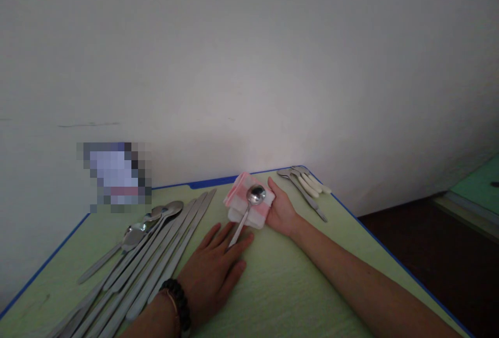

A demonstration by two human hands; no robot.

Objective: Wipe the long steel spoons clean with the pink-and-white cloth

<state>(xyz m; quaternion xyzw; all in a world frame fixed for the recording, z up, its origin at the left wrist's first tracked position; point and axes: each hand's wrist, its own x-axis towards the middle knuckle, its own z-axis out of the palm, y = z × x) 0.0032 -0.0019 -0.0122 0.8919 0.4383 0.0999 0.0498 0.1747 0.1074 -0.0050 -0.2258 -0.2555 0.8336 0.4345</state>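
My left hand lies on the green table, fingers closed around the handle of a metal spoon. The spoon's bowl rests on a folded pink and white cloth. My right hand grips that cloth from the right side, its fingers tucked under and around the fold. A dark beaded bracelet circles my left wrist.
Several long metal spoons and utensils lie in a row to the left. A few pieces of cutlery with white handles sit at the far right corner. A white wall backs the table. The blue table edge drops to a dark floor on the right.
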